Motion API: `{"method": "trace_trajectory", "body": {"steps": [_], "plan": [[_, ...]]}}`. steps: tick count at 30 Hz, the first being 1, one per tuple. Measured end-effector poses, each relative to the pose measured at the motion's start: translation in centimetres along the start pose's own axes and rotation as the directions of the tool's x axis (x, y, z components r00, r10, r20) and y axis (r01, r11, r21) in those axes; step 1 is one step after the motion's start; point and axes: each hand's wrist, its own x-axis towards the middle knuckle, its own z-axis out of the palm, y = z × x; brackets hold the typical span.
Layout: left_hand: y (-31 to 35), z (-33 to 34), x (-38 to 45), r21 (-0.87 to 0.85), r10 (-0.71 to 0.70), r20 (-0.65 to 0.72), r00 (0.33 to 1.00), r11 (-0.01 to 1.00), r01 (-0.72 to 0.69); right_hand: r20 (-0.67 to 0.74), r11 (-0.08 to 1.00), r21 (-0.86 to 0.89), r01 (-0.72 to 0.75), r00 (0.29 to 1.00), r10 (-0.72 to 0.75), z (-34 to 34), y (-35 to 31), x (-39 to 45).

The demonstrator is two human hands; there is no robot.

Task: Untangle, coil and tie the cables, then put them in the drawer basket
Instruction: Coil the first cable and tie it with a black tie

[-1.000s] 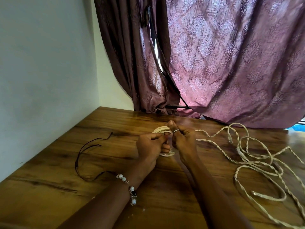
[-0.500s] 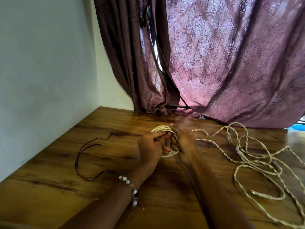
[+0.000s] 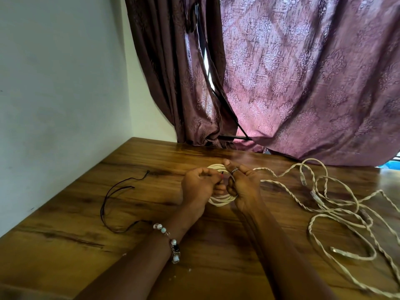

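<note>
Head view, and the small round coil of cream twisted cable [image 3: 221, 199] sits on the wooden tabletop [image 3: 65, 245] right between both hands. A second ago the right thumb stood up over the loops; now both hands have dropped lower and drawn in, knuckles nearly meeting. The left hand [image 3: 198, 187] curls its fingers, pinching something thin and dark with a red tip at the coil's inner edge — a tie, I'd judge. The right hand [image 3: 242, 187], ring on one finger, clamps the coil's right side, thumb across the top strands. That reads as tying under way on this coil. Off to the right of the grip, the long loose cream cable [image 3: 337, 213] sprawls, uncoiled. Left of the grip, well apart, lies a thin black cord [image 3: 106, 202]. No drawer basket shows.
</note>
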Motion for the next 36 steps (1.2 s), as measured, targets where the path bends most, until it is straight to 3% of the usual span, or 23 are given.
{"method": "trace_trajectory", "body": {"steps": [4,9,14,19,28,36], "plan": [[1.1,-0.3,0.2,-0.167,-0.080,0.139,0.987,0.980,0.103,-0.026,0.999,0.044,0.002,1.000,-0.001,-0.5,-0.2,0.2],[1.3,-0.7,0.3,-0.165,-0.052,0.242,0.969,0.982,0.094,-0.026,0.999,0.044,-0.005,1.000,0.006,-0.6,-0.3,0.3],[0.9,-0.7,0.3,0.000,0.093,0.077,0.993,0.996,-0.093,0.015,0.999,-0.007,0.033,0.999,-0.033,-0.2,-0.4,-0.2],[0.8,-0.9,0.8,0.110,0.265,-0.061,0.962,0.960,-0.257,0.075,0.996,-0.051,0.068,0.995,-0.064,0.2,-0.4,-0.5],[0.4,-1.0,1.0,0.163,0.357,-0.031,0.934,0.923,-0.347,0.117,0.996,-0.028,0.088,0.990,-0.084,0.6,-1.2,-1.6],[0.8,-1.2,0.7,0.123,0.345,0.071,0.936,0.928,-0.351,0.080,0.993,-0.070,0.098,0.992,-0.093,-0.4,-0.6,-0.7]]}}
